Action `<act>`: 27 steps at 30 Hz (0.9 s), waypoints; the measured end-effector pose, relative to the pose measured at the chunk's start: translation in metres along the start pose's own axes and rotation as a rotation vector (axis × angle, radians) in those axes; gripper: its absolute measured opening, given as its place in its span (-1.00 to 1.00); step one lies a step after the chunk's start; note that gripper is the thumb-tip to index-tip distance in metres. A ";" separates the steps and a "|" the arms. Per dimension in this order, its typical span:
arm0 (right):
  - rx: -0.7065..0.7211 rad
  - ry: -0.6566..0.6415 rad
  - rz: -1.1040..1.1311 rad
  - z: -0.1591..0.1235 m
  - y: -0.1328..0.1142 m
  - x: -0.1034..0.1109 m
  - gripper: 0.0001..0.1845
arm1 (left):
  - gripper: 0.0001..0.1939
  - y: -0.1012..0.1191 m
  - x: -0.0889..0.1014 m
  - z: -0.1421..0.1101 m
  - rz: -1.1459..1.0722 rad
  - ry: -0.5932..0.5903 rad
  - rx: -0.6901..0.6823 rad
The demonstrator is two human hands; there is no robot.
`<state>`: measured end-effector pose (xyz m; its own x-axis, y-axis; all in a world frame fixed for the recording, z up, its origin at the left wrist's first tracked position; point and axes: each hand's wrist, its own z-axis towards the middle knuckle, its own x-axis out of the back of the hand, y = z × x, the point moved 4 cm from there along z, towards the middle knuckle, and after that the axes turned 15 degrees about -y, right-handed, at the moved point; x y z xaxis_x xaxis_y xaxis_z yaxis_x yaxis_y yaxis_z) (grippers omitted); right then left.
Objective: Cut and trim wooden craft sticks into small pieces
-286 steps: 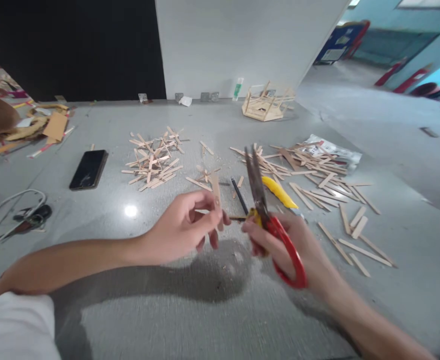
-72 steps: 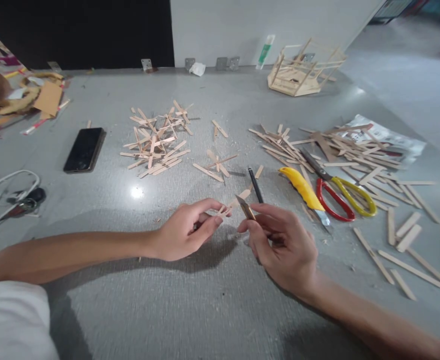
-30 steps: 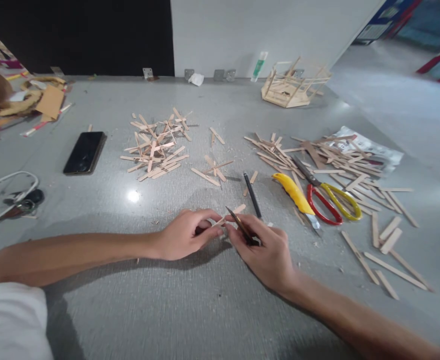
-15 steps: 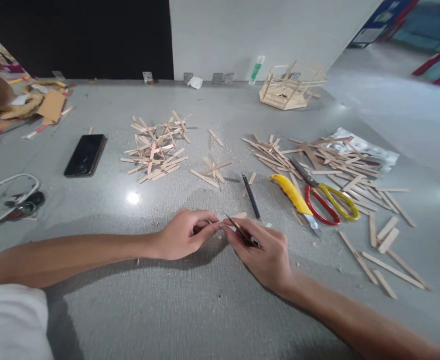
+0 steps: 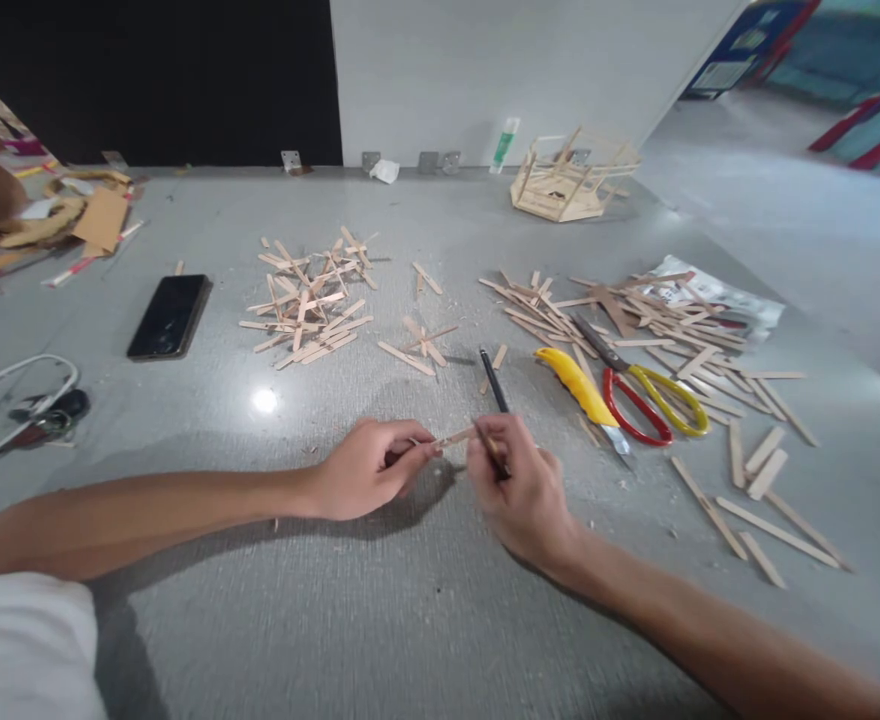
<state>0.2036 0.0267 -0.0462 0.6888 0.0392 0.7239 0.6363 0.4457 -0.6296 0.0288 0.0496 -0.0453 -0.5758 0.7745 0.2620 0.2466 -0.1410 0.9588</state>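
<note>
A: Where is the work?
B: Centre of frame: one wooden stick (image 5: 455,438), held just above the grey table (image 5: 320,620).

A: Fingers?
B: Left hand (image 5: 376,468) pinched narrow on the stick's left end. Right hand (image 5: 522,490) curled round a slim dark tool (image 5: 491,452), probably a blade; slightly blurred. Its tip is at the stick's far end. Contact: cannot tell.

A: What looks done?
B: Upper right of centre, a small open frame (image 5: 558,207) stands joined, flat base, thin uprights. Whether it is complete, cannot tell. Pale scraps (image 5: 591,523) dot the table near the hands, so some cutting seems done.

A: And left?
B: By my reading, the held stick is mid-trim; its end is too small to judge. Plenty of loose stock: one heap of sticks (image 5: 301,318) left of centre, a larger spread of sticks (image 5: 661,325) at right, none of it joined as far as I can see.

A: Other tools?
B: Right of centre, lying free: black pen (image 5: 493,380), yellow cutter (image 5: 579,385), scissors (image 5: 615,366) with red and yellow handles.
</note>
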 end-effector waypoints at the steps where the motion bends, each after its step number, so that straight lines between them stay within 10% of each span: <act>1: -0.052 0.024 0.020 0.001 0.003 0.003 -0.92 | -0.68 0.000 0.001 0.000 -0.006 0.013 -0.003; 27: -0.236 0.015 0.545 -0.002 0.015 0.006 -0.85 | -0.79 -0.006 0.002 -0.001 -0.089 0.050 -0.038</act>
<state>0.2181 0.0323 -0.0518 0.9417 0.1931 0.2757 0.2485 0.1537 -0.9564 0.0254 0.0515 -0.0507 -0.6328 0.7532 0.1796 0.1632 -0.0970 0.9818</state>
